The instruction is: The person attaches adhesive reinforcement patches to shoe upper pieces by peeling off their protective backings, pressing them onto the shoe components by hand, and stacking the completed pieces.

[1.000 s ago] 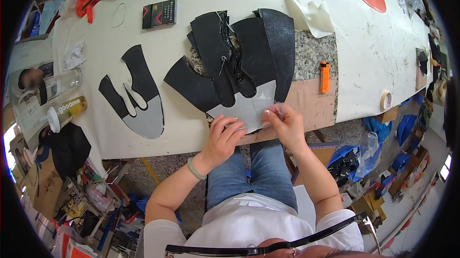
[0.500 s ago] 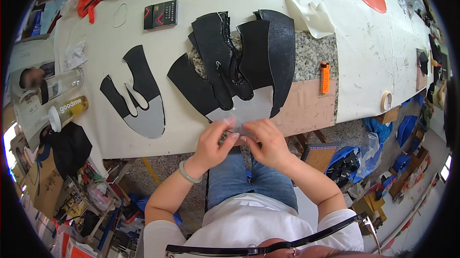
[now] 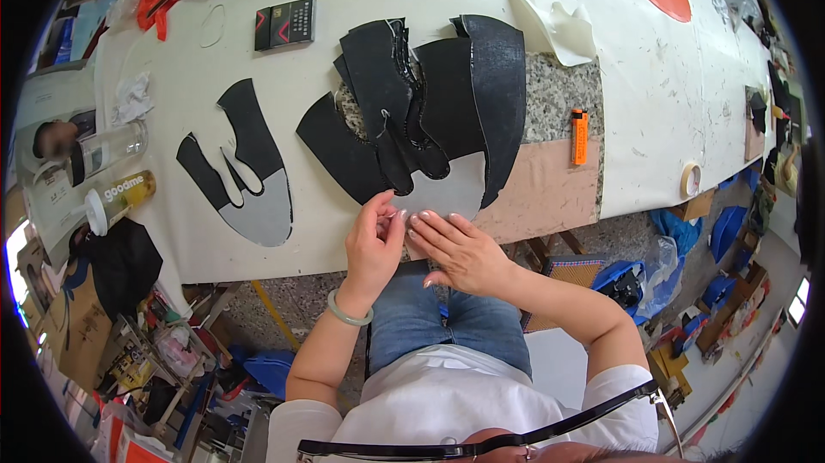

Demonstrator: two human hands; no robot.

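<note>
A stack of flat black shoe upper pieces [image 3: 451, 89] lies before me, its near end a light grey toe part [image 3: 447, 192]. My right hand [image 3: 460, 248] is laid flat over the near edge of the grey toe, fingers stretched out and thumb apart. Beside it, my left hand [image 3: 374, 235] has thumb and fingers drawn together in a pinch at the left edge of the grey part. What sits between those fingertips is too small to make out. Another black and grey shoe upper piece [image 3: 277, 192] rests apart on the left.
Under the stack are a speckled stone slab [image 3: 563, 93] and a pinkish board [image 3: 541, 196]. An orange lighter [image 3: 579, 136] lies on the right, near a tape roll [image 3: 690, 179]. A black box [image 3: 285, 24] and a pale crumpled sheet [image 3: 559, 29] are farther back. A cup [image 3: 120, 202] lies left.
My right hand has gone from a pinch at the near edge to lying flat on the grey toe. The left hand has shifted slightly, staying pinched at the left edge.
</note>
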